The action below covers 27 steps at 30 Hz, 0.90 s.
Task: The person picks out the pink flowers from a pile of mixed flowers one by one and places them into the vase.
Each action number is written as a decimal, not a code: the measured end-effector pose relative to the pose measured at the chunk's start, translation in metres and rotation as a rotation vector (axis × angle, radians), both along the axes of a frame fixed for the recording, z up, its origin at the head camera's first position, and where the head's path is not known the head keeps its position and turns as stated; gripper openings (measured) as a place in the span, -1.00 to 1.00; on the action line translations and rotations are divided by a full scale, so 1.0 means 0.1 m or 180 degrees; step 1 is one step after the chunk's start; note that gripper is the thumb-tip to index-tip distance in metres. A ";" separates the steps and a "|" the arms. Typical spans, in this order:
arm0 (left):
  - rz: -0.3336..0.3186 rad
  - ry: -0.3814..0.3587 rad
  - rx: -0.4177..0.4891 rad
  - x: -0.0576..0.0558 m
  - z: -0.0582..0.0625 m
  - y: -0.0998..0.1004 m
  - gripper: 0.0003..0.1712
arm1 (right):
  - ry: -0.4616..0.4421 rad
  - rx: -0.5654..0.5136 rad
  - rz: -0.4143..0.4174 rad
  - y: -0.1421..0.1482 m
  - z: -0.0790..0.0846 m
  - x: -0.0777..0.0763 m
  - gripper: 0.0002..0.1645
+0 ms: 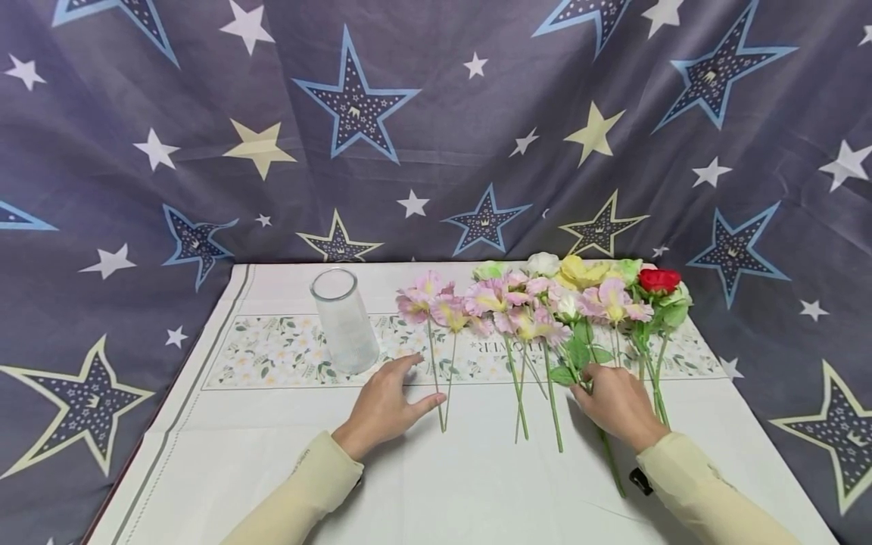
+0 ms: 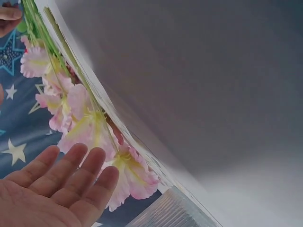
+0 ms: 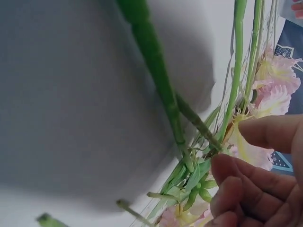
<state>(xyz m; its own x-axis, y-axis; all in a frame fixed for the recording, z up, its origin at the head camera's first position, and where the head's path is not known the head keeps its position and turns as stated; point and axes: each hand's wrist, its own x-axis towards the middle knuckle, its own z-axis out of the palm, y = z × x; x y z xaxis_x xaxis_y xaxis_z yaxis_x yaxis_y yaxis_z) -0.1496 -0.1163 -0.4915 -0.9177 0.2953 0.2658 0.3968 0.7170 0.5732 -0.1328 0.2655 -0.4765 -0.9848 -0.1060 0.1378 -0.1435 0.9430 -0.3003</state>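
So the left hand is just left of the bottom centre of the frame, fingers loose, thumb well away from them, grip wide and not holding anything. Its thumb tip is right by the thin stems of the pink flowers, can't tell if it's touching. The right hand is lower right, over a green stem with leaves. Its fingers are a bit curled, but in the right wrist view there's a gap between thumb and fingertips, so that grip looks partway spread. The stem is right at the fingertips, contact is hard to call

The flowers lie on the white surface, from the middle to the right of the frame, blooms up top and stems pointing down. There's a yellow flower and a white rose behind the pink ones, plus a red rose far right. A clear vase stands left of centre, in front of a starry cloth
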 end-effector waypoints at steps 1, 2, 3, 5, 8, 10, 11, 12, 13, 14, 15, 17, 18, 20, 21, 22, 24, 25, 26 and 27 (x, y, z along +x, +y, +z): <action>-0.0004 -0.0004 -0.0011 0.00 0.00 0.00 -0.09 | -0.0061 0.0008 -0.0024 -0.01 0.00 0.00 -0.77; -0.0008 -0.0007 -0.0025 0.01 0.00 0.00 -0.10 | -0.0111 0.0019 -0.0048 -0.01 -0.01 -0.01 -0.78; -0.0009 -0.0010 -0.0045 0.01 0.00 0.00 -0.12 | -0.0151 0.0026 -0.0065 -0.01 -0.01 -0.01 -0.79; -0.0006 -0.0013 -0.0086 0.02 0.00 0.00 -0.13 | -0.0220 0.0029 -0.0092 -0.02 -0.01 -0.01 -0.80; -0.0026 -0.0009 -0.0129 0.04 0.01 0.01 -0.15 | -0.0248 0.0026 -0.0113 -0.03 -0.02 -0.03 -0.82; -0.0043 0.0000 -0.0141 0.04 0.01 0.01 -0.15 | -0.0261 0.0010 -0.0115 -0.03 -0.02 -0.03 -0.76; -0.0050 0.0002 -0.0148 0.05 0.02 0.02 -0.15 | -0.0257 0.0009 -0.0113 -0.03 -0.03 -0.03 -0.71; -0.0056 0.0009 -0.0149 0.05 0.02 0.02 -0.16 | -0.0250 0.0006 -0.0110 -0.04 -0.03 -0.04 -0.65; -0.0056 0.0011 -0.0155 0.05 0.02 0.02 -0.16 | -0.0243 0.0001 -0.0104 -0.04 -0.03 -0.04 -0.60; -0.0059 0.0019 -0.0160 0.05 0.02 0.02 -0.16 | -0.0240 -0.0005 -0.0099 -0.04 -0.04 -0.04 -0.56; -0.0059 0.0026 -0.0167 0.05 0.01 0.03 -0.16 | -0.0236 -0.0011 -0.0096 -0.04 -0.04 -0.04 -0.52; -0.0063 0.0033 -0.0176 0.06 0.01 0.03 -0.17 | -0.0221 -0.0013 -0.0096 -0.04 -0.06 -0.04 -0.49; -0.0066 0.0039 -0.0178 0.06 0.01 0.03 -0.17 | -0.0223 -0.0014 -0.0097 -0.04 -0.06 -0.04 -0.48; -0.0073 0.0053 -0.0181 0.07 0.01 0.03 -0.17 | -0.0234 -0.0012 -0.0102 -0.04 -0.07 -0.05 -0.47; -0.0072 0.0055 -0.0184 0.07 0.01 0.03 -0.17 | -0.0240 -0.0012 -0.0101 -0.04 -0.07 -0.05 -0.46; -0.0074 0.0057 -0.0177 0.08 0.01 0.03 -0.17 | -0.0243 -0.0015 -0.0103 -0.05 -0.07 -0.05 -0.46; -0.0072 0.0063 -0.0176 0.08 0.01 0.03 -0.18 | -0.0234 -0.0027 -0.0095 -0.05 -0.07 -0.05 -0.46; -0.0072 0.0064 -0.0175 0.08 0.00 0.03 -0.18 | -0.0228 -0.0045 -0.0097 -0.05 -0.07 -0.05 -0.47; -0.0073 0.0066 -0.0172 0.08 0.00 0.03 -0.18 | -0.0218 -0.0068 -0.0098 -0.05 -0.07 -0.05 -0.48; -0.0072 0.0071 -0.0169 0.08 0.00 0.03 -0.18 | -0.0199 -0.0091 -0.0094 -0.05 -0.07 -0.05 -0.49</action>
